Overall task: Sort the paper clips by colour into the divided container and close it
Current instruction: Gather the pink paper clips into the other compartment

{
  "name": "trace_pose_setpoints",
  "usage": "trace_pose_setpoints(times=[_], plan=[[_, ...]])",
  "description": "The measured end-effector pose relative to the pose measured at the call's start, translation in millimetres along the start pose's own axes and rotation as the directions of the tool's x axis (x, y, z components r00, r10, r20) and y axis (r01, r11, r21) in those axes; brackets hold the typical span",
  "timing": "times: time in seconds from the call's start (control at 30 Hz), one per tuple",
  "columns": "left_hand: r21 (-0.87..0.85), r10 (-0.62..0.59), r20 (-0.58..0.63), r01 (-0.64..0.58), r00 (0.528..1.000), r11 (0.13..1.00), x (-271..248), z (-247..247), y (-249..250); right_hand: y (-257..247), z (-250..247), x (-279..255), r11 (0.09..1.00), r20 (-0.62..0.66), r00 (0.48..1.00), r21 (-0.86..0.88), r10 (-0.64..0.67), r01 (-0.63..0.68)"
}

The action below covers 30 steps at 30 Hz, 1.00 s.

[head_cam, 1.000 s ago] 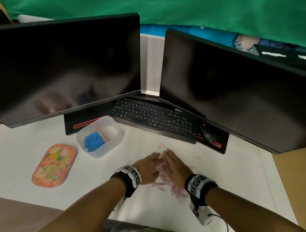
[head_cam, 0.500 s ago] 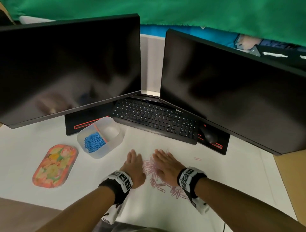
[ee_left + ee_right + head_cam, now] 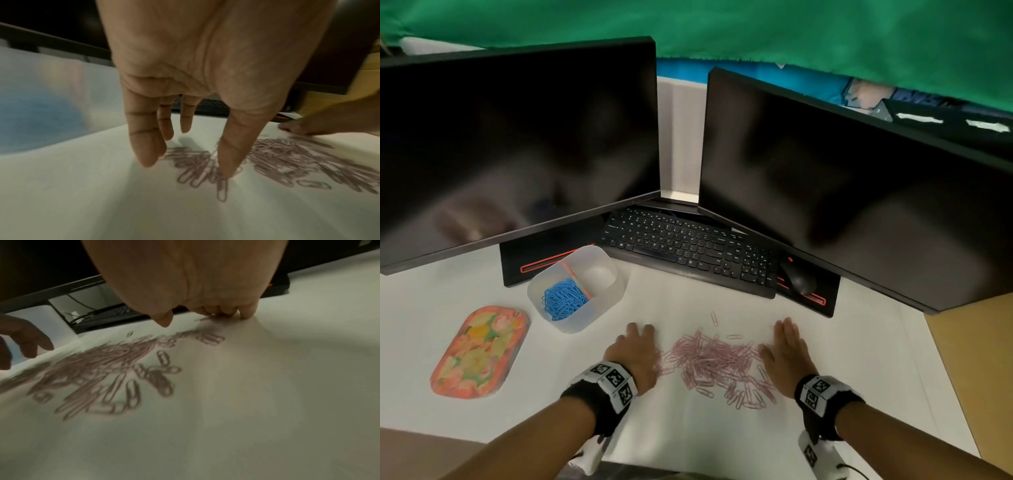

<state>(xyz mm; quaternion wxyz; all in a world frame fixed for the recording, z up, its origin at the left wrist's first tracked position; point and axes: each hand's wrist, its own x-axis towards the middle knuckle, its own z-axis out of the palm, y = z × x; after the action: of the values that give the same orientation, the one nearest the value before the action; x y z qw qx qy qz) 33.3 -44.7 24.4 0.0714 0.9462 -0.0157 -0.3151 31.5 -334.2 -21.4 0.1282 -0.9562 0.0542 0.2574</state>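
Observation:
A loose heap of pink paper clips point(image 3: 719, 359) lies on the white desk between my two hands. My left hand point(image 3: 635, 353) lies flat at the heap's left edge, fingers straight, its thumb touching a few clips point(image 3: 223, 180). My right hand point(image 3: 786, 356) lies flat at the heap's right edge, fingertips point(image 3: 246, 314) down on the desk beside a stray clip. The translucent divided container point(image 3: 599, 308) stands back left, blue paper clips point(image 3: 563, 298) filling its left compartment, the right compartment bare. Its flowered orange lid point(image 3: 479, 353) lies on the desk further left.
Two dark monitors point(image 3: 517, 144) overhang the back of the desk, with a black keyboard point(image 3: 688, 250) and a mouse point(image 3: 799, 281) beneath them. A single pink clip point(image 3: 714, 318) lies just behind the heap. The desk's front edge runs close under my forearms.
My hands, pressed together over the heap a second ago, have slid apart to either side. The pink clips now lie spread out and uncovered between them.

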Motion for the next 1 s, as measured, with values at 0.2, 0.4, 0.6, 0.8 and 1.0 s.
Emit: trace_pose_setpoints(times=[0.2, 0.4, 0.6, 0.8, 1.0], plan=[[-0.118, 0.028, 0.108, -0.015, 0.994, 0.993, 11, 5, -8, -32, 22, -23, 0.974, 0.091, 0.970, 0.005, -0.224, 0.225], [-0.101, 0.216, 0.073, -0.208, 0.974, 0.973, 20, 9, 12, -22, 1, -36, 0.939, -0.058, 0.967, 0.232, -0.248, 0.255], [-0.074, 0.055, 0.050, -0.052, 0.997, 0.996, 16, 10, -12, 20, -13, -46, 0.959, -0.008, 0.975, 0.181, 0.222, -0.217], [-0.147, 0.157, 0.052, -0.147, 0.986, 0.978, 17, 14, 17, -22, 7, -35, 0.959, 0.027, 0.997, 0.274, 0.073, -0.077], [-0.215, 0.220, -0.022, -0.219, 0.975, 0.952, 24, 17, 37, -58, 1, -22, 0.969, 0.080, 0.996, 0.244, -0.050, 0.029]])
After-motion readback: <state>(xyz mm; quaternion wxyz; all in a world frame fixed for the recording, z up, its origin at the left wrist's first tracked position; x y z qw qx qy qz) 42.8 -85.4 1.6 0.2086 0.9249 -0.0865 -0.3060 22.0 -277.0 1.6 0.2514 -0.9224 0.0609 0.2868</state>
